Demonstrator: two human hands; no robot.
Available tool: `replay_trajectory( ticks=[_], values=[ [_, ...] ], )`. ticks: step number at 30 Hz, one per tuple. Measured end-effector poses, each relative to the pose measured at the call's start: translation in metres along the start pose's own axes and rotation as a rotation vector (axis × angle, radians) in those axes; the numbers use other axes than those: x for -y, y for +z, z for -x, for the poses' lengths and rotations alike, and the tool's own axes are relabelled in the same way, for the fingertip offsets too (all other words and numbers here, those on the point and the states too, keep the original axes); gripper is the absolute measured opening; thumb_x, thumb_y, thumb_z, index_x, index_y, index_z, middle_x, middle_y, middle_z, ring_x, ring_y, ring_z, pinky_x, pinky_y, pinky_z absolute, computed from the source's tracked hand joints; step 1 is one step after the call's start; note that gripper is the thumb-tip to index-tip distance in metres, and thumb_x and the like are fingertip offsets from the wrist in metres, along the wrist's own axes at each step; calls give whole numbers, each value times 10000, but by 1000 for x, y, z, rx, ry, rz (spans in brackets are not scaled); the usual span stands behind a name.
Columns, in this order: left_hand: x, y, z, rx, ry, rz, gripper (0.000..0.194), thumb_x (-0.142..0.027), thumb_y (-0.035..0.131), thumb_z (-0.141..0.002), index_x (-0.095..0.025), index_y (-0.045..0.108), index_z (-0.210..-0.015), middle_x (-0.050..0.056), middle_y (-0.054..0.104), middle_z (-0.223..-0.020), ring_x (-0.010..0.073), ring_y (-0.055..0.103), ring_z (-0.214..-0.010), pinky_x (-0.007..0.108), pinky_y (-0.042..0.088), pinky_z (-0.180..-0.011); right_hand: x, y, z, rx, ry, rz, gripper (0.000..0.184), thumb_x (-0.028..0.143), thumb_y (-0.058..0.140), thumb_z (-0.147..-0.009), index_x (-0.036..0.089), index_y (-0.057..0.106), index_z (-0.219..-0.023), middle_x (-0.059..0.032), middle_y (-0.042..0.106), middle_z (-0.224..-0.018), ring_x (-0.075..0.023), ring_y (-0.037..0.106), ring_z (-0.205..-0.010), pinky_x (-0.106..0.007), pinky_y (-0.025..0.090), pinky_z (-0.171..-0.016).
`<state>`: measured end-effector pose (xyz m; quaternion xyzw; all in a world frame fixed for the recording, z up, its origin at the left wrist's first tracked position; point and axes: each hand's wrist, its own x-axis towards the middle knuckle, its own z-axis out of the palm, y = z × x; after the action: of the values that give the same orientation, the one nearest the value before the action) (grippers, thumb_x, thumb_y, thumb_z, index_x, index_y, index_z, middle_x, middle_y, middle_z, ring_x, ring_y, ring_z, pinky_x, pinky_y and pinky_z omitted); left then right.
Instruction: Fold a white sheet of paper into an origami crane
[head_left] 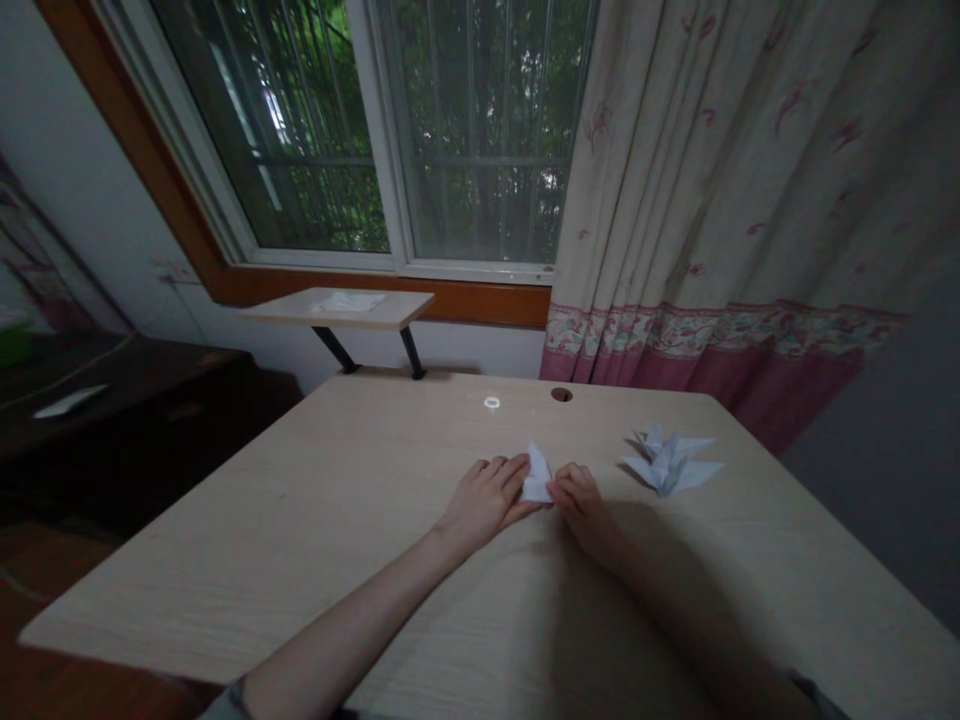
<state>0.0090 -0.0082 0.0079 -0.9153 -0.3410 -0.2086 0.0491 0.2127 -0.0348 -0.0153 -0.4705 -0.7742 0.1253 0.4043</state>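
A small piece of folded white paper (537,478) is between my two hands, just above or on the wooden desk (360,480). My left hand (493,492) grips its left side, fingers together over the front and thumb along the lower edge. At the paper's lower right corner, my right hand (582,500) pinches it with the fingers curled in. Part of the paper is covered by my fingers. To the right of my hands lie folded white paper cranes (667,465), close together with their wings spread.
A small raised shelf (292,306) on black brackets stands at the desk's back left, with white paper (349,301) on it. Near the back edge is a round cable hole (562,395). Behind are a window and a patterned curtain (675,200). A dark table (150,400) stands left.
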Motion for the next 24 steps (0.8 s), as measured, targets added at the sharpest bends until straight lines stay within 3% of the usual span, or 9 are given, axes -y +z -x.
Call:
replay_trajectory(
  ticks=[7, 10, 13, 17, 21, 24],
  values=[
    [-2, -1, 1, -75, -71, 320, 599, -456, 521, -910, -267, 302, -1435, 116, 320, -1496, 266, 396, -1326, 442, 416, -1045, 3, -4, 0, -75, -15, -22, 253, 310, 407, -965, 210, 490, -748, -43, 509, -861, -203, 479, -869, -373, 415, -814],
    [-4, -2, 1, -116, -163, 554, 551, -379, 537, -916, -270, 329, -1415, 116, 364, -1460, 254, 442, -1284, 440, 415, -1044, 6, -6, 0, -87, -15, 14, 238, 289, 421, -955, 209, 491, -743, -47, 510, -876, -204, 482, -879, -374, 416, -822],
    [-3, 6, 0, -166, -329, 898, 623, -337, 612, -870, -219, 312, -1403, 134, 525, -1293, 204, 609, -1018, 392, 504, -912, 9, -6, 0, -85, -7, 35, 224, 278, 412, -954, 209, 500, -760, -54, 510, -899, -207, 482, -900, -376, 420, -827],
    [-1, 20, -3, -150, -449, 1247, 557, -343, 685, -799, -148, 474, -1276, 92, 644, -996, 178, 625, -864, 325, 512, -792, 9, -5, 0, -66, -23, 53, 222, 272, 397, -951, 205, 502, -768, -63, 516, -911, -210, 481, -905, -378, 427, -827],
    [-3, 25, -7, -204, -531, 1427, 526, -349, 767, -703, -105, 586, -1132, 29, 635, -784, 130, 598, -728, 266, 486, -722, 8, -4, 0, -64, -24, 63, 226, 275, 386, -950, 202, 501, -770, -68, 518, -907, -214, 486, -896, -383, 429, -822],
    [-3, 22, -10, -244, -615, 1438, 492, -363, 820, -625, -95, 639, -996, 20, 638, -713, 120, 592, -659, 256, 482, -679, 8, -4, 0, -46, -1, 62, 221, 266, 393, -951, 199, 516, -780, -72, 530, -911, -213, 499, -900, -375, 438, -817]
  ],
)
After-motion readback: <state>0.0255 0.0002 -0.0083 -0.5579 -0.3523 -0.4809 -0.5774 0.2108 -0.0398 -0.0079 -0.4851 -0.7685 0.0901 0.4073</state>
